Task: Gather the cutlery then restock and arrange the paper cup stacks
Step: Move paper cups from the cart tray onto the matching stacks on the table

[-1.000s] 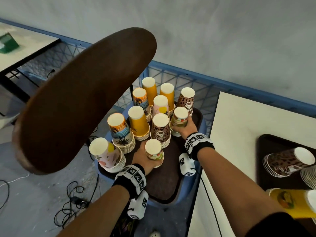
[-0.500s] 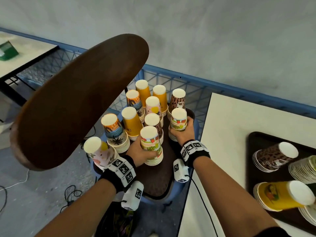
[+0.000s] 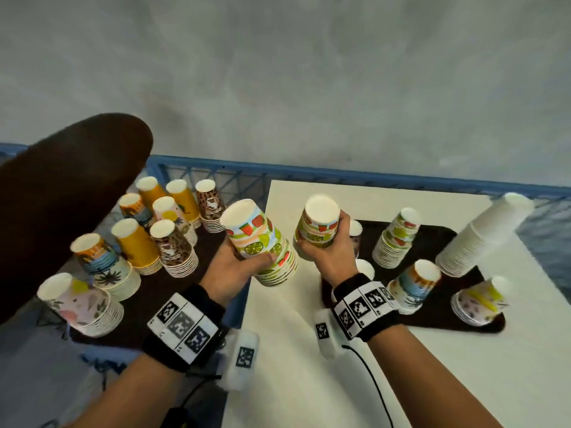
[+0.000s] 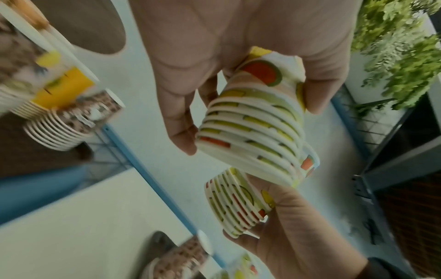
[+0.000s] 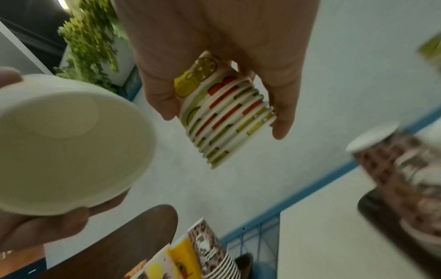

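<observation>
My left hand [image 3: 247, 257] grips a fruit-print paper cup stack [image 3: 259, 242], upside down and tilted, in the air over the gap between the chair tray and the white table. The left wrist view shows thumb and fingers curled round this stack [image 4: 253, 128]. My right hand [image 3: 327, 245] holds a second, shorter fruit-print stack [image 3: 319, 225] over the near left end of the table's dark tray [image 3: 438, 313]. In the right wrist view its fingers wrap that stack [image 5: 226, 117]. No cutlery is in view.
Several upturned cup stacks stand on the dark tray [image 3: 139, 307] on the chair at left, under the brown chair back [image 3: 68, 205]. The right tray carries a fruit-print stack [image 3: 397, 239], a tall white stack [image 3: 485, 239] and others. A blue rail [image 3: 309, 173] runs behind.
Both hands have lifted their fruit-print stacks off the chair tray and carried them up and right, toward the white table. The head view has swung right with them.
</observation>
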Available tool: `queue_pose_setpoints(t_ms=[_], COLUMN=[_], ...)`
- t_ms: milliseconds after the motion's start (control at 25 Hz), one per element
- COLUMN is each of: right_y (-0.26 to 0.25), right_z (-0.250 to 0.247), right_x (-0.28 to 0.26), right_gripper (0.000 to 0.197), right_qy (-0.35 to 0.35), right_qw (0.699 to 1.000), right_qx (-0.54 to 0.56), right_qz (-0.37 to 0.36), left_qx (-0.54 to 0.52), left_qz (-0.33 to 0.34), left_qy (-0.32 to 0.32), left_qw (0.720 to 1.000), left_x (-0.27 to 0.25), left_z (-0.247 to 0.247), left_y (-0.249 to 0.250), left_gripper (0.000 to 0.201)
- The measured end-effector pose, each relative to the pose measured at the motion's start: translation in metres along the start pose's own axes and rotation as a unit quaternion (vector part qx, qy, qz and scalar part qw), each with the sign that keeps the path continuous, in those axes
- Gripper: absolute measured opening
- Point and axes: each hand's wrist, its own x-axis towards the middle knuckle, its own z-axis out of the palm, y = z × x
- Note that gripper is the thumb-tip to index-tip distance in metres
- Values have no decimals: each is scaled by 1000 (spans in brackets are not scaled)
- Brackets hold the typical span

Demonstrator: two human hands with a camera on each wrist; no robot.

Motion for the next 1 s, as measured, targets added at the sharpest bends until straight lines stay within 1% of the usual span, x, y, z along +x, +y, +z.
queue_pose_setpoints(t_ms=[80,120,280,360,440,520,640,720,880,1000], right_y=[-7,-9,-15,-16,-13,-5,6,10,15,21], right_z=[-49,-64,-162,-205,-238,-260,-280,-280,-262,-247], right_x=[-13,-16,-30,-32,-28,-18,4,21,58,90], right_gripper=[80,80,76,73,69,70,75,71,71,73], right_qy=[20,28,85,111,132,156,154,137,89,42], right_qw=[1000,1000,996,993,990,985,985,989,995,996], right_qx=[2,-1,-23,-29,-36,-58,-75,-56,-45,-72], right_qz=[-10,-13,-32,-41,-43,-41,-24,-6,22,36], left_qx=[-19,-24,-13,-10,-14,-28,-61,-70,-66,-72], left_qz=[-4,-8,-20,-25,-20,-18,-29,-31,0,19], left_qy=[-26,-30,-41,-45,-41,-35,-4,31,103,130], left_qw=[999,999,999,999,999,999,998,997,993,989], left_x=[-2,-3,-8,-7,-3,4,19,30,56,79], left_z=[45,59,145,181,212,237,265,274,271,261], left_y=[2,3,-1,-3,-5,-6,-7,-7,-4,2], left_gripper=[52,53,45,47,46,42,40,46,59,57])
